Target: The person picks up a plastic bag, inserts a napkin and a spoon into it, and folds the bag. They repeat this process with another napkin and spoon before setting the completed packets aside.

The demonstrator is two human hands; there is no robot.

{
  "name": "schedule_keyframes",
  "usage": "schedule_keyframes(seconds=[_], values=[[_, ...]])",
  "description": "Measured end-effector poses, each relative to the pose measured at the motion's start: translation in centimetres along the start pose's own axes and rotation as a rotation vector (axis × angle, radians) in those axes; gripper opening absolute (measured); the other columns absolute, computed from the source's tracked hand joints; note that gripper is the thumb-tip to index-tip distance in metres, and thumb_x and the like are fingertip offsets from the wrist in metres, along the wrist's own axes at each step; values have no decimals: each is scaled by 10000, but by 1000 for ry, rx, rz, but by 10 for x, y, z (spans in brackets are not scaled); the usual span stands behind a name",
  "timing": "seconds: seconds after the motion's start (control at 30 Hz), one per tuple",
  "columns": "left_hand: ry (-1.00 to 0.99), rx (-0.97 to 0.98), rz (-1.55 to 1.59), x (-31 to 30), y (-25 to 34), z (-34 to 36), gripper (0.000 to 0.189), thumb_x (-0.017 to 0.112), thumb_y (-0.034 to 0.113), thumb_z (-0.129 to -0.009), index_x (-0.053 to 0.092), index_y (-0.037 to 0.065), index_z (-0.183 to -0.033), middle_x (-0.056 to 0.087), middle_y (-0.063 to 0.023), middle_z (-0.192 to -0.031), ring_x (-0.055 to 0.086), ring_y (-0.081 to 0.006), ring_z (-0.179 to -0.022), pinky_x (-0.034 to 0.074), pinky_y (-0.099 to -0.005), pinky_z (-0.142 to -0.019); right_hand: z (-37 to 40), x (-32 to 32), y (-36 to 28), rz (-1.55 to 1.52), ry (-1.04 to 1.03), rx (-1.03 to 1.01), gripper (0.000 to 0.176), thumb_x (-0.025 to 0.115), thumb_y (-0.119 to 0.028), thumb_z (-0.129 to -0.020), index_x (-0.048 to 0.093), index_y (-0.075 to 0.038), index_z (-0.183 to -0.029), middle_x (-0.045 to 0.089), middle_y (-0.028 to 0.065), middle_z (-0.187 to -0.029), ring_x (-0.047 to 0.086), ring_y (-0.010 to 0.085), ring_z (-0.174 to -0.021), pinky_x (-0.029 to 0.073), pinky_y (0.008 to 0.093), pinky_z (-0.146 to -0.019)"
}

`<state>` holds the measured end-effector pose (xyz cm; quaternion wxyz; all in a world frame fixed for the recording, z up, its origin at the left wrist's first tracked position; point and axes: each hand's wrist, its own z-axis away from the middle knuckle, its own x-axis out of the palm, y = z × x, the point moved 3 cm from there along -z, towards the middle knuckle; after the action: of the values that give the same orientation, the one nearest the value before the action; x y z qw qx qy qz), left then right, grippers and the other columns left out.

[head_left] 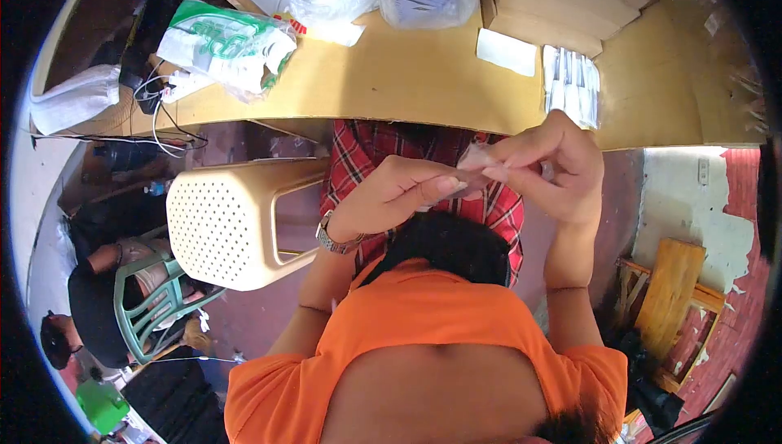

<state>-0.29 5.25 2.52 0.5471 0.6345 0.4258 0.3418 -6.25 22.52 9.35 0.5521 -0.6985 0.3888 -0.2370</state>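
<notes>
Tan smooth-topped desk (423,77) takes up most of the view, with a cream perforated plastic stool (204,224) below its left side, brown cardboard boxes (546,4) on its far right, and a white-and-green plastic bag (212,37) on its left; that green lettering's too warped to read tbh. Left hand (399,191) and right hand (554,167) are just off the desk's near edge, fingertips pinched closed on a small crinkly clear plastic piece (474,159). Looks feather-light, floppy, maybe slippery and easy to tear, so edges are the best hold. No label readable on it.
</notes>
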Motion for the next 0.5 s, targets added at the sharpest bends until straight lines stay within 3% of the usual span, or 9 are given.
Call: schedule_keyframes(seconds=[0.13, 0.33, 0.5], values=[[-34, -39, -13, -4, 5, 1, 292, 469, 223, -975, 644, 17, -1087, 640, -93, -753, 546, -93, -635, 458, -252, -605, -3, -3, 1, 143, -130, -99, 325, 703, 67, -753, 471, 31, -978, 648, 145, -781, 642, 162, -724, 518, 266, -629], [-119, -96, 13, -9, 10, 1, 302, 441, 194, -982, 629, -19, -1082, 686, -121, -920, 655, -155, -860, 497, -270, -793, -13, -13, -20, 404, -110, -245, 313, 801, -68, -656, 626, -15, -911, 582, 38, -726, 554, 137, -601, 460, 248, -564], [-94, -119, 102, -12, 12, 2, 312, 421, 186, -988, 617, -37, -1083, 684, -121, -950, 655, -161, -894, 494, -269, -820, -18, -19, -24, 439, -109, -229, 336, 829, -110, -609, 660, -39, -891, 583, 61, -813, 561, 170, -712, 460, 266, -634]])
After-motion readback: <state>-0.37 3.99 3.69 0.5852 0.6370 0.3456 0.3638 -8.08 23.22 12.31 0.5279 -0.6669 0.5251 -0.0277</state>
